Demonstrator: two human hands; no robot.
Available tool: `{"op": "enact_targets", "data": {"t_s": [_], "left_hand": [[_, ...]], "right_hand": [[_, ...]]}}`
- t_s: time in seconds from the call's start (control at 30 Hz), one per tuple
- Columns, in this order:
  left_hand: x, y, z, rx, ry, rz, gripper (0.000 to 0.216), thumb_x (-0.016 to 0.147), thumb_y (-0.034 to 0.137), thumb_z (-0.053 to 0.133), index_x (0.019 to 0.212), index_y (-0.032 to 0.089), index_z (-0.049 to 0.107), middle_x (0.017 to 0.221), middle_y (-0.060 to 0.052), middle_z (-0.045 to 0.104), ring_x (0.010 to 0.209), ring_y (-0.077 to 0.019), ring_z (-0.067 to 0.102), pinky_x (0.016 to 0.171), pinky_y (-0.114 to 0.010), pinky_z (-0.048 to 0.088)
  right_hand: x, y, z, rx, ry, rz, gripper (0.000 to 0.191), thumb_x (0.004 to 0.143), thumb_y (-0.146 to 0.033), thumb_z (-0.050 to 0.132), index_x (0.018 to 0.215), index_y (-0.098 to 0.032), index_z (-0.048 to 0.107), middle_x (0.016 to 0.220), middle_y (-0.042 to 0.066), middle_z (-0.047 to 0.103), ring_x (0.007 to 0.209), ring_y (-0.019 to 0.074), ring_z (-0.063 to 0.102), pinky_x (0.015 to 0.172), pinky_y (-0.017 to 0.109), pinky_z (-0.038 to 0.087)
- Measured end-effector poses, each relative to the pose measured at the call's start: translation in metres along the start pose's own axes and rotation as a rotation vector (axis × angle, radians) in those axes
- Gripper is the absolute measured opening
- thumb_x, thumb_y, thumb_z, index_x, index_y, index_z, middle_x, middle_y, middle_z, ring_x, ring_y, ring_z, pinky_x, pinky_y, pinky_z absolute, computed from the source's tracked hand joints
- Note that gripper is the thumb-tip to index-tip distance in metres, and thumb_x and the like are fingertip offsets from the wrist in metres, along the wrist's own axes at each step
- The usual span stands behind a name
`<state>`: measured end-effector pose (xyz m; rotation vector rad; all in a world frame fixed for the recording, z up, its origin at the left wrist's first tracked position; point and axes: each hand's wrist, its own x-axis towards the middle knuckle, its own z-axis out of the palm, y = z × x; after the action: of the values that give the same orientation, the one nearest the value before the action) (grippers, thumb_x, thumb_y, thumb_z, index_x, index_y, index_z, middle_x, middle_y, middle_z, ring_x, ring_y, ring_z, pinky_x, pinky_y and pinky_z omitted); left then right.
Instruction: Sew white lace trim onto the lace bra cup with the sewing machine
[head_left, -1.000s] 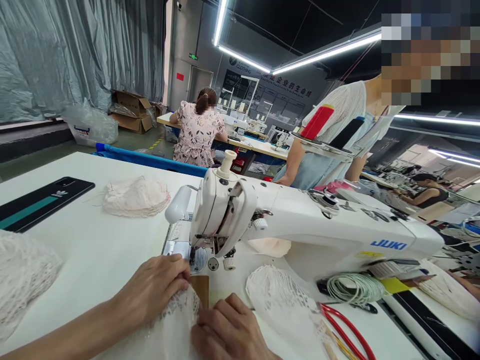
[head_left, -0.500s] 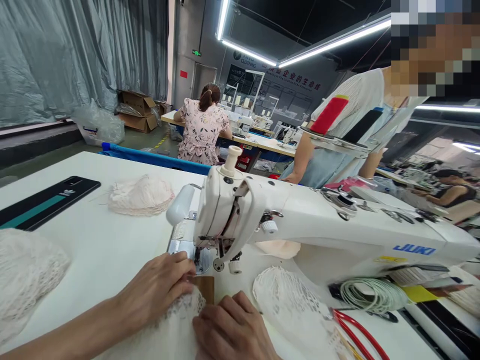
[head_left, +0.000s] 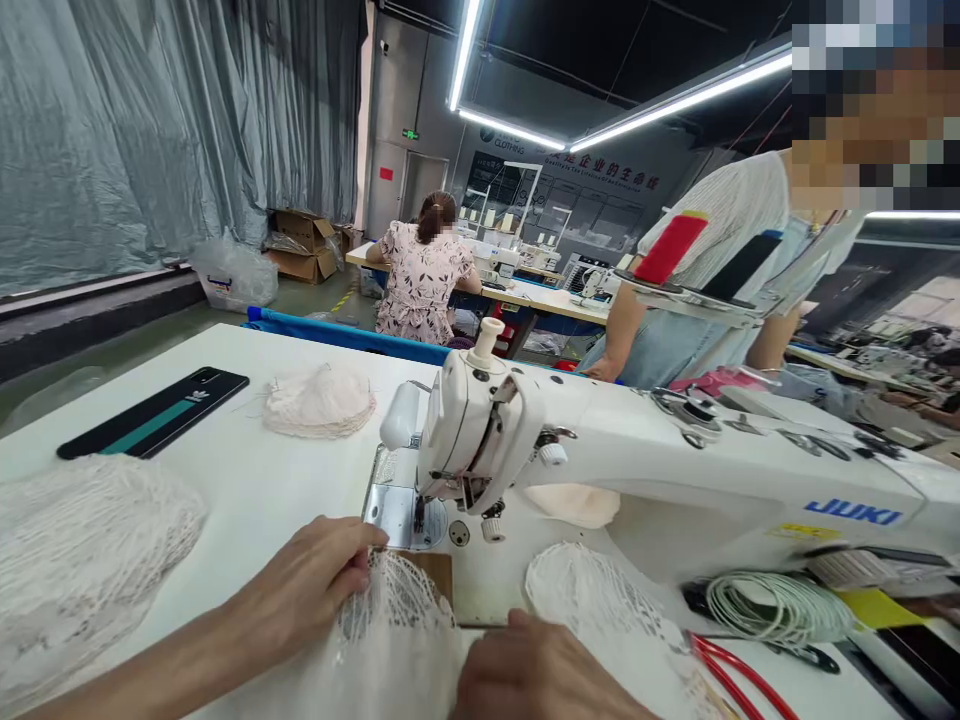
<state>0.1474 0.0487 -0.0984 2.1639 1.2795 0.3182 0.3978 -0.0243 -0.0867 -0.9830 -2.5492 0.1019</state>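
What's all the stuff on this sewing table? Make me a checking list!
Surface: white table with a sewing machine on it.
Work things: lace piece lying in front of the needle.
Clutter: phone, small lace stack, lace heap, second lace piece, red scissors handles.
Hands: left hand pinches the lace piece; right hand rests on it, grip unclear.
Cables: coiled white cord under the machine's arm.
Surroundings: seated person, standing person, cardboard boxes, grey curtain.
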Motion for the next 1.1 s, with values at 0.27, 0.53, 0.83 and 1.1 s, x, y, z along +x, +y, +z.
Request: {"op": "enact_targets", "data": {"t_s": [0.27, 0.53, 0.83, 1.1], "left_hand": [[0.014, 0.001, 0.006, 0.138, 0.097, 0.184, 0.040, 0.081, 0.005, 0.035, 0.108, 0.025, 0.057, 0.095, -0.002, 0.065, 0.086, -0.0210, 0.063, 0.071, -0.031, 0.046], [0.018, -0.002, 0.011, 0.133, 0.095, 0.233, 0.034, 0.086, 0.007, 0.032, 0.105, 0.024, 0.054, 0.095, -0.004, 0.064, 0.080, -0.0201, 0.063, 0.069, -0.030, 0.048], [0.024, -0.001, -0.001, 0.103, 0.016, 0.149, 0.040, 0.080, 0.005, 0.039, 0.111, 0.023, 0.058, 0.086, -0.002, 0.063, 0.086, -0.0201, 0.062, 0.076, -0.030, 0.047], [0.031, 0.004, -0.009, 0.163, -0.042, 0.141, 0.039, 0.073, 0.005, 0.041, 0.103, 0.022, 0.060, 0.079, 0.001, 0.060, 0.077, -0.0185, 0.062, 0.070, -0.027, 0.046]], "right_hand": [[0.050, 0.002, 0.038, -0.087, 0.172, 0.196, 0.017, 0.093, -0.035, 0.054, 0.092, -0.019, 0.057, 0.082, 0.004, 0.063, 0.072, 0.0202, 0.058, 0.063, 0.032, 0.041], [0.041, 0.008, 0.050, -0.008, 0.269, 0.107, 0.021, 0.097, -0.018, 0.036, 0.099, -0.020, 0.057, 0.079, 0.003, 0.059, 0.069, 0.0172, 0.054, 0.063, 0.028, 0.040], [0.041, 0.012, 0.051, 0.075, 0.298, 0.054, 0.024, 0.096, -0.016, 0.035, 0.105, -0.020, 0.057, 0.079, 0.004, 0.060, 0.069, 0.0173, 0.054, 0.063, 0.028, 0.041], [0.037, 0.014, 0.054, 0.053, 0.267, 0.068, 0.022, 0.092, -0.014, 0.039, 0.103, -0.018, 0.057, 0.080, 0.006, 0.060, 0.071, 0.0194, 0.053, 0.062, 0.030, 0.041]]}}
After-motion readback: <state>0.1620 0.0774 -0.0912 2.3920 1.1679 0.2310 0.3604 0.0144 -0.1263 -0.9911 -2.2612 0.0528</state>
